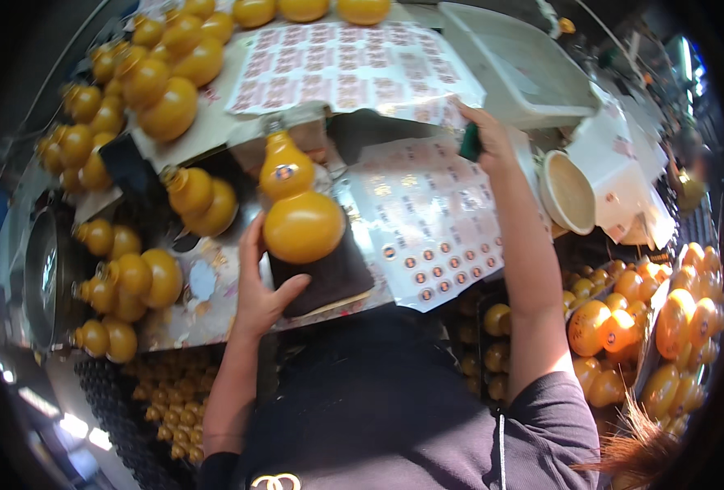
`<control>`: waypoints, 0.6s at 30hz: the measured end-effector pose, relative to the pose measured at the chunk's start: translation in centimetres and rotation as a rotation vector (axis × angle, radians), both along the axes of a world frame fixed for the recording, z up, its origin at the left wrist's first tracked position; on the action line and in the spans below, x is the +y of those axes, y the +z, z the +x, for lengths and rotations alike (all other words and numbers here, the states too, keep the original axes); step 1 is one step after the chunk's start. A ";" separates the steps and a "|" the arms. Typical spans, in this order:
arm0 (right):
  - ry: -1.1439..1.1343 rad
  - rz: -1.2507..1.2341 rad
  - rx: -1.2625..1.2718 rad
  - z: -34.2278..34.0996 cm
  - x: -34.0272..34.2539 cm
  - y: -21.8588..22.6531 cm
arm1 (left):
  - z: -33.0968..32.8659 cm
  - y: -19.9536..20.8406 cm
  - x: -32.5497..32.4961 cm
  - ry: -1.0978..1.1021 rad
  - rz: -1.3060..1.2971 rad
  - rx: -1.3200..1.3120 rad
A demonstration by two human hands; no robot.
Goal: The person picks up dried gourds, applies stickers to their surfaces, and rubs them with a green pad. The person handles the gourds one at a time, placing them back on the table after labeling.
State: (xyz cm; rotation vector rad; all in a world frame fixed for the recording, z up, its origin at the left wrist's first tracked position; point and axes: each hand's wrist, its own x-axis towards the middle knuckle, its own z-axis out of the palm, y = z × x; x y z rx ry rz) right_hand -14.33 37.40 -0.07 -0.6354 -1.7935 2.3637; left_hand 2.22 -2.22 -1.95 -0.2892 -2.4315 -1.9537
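two hands, one white tray, one bowl

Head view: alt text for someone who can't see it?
A person's left hand touches a yellow gourd-shaped bottle over a dark pad. The right hand holds a green object by a label sheet; more bottles crowd the left.

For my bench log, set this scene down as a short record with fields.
Left grip: against the lower left side of a yellow gourd
Right grip: around a dark green object, kind unclear
Gourd marking: round sticker on the upper bulb
Sheets: upper sheet, lower sheet with round stickers
At left: other gourds
At right: bowl, white tray
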 end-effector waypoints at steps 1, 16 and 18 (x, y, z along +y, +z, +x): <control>0.045 -0.007 0.020 0.6 0.9 -0.5 | -0.2 0.1 0.2 -0.015 -0.079 0.014; 0.573 -0.457 -0.135 17.0 -17.9 7.5 | -0.9 -0.1 0.1 0.026 -0.207 0.078; 0.656 -0.458 -0.161 17.2 -19.6 7.4 | -0.9 0.4 -0.2 -0.007 -0.205 0.063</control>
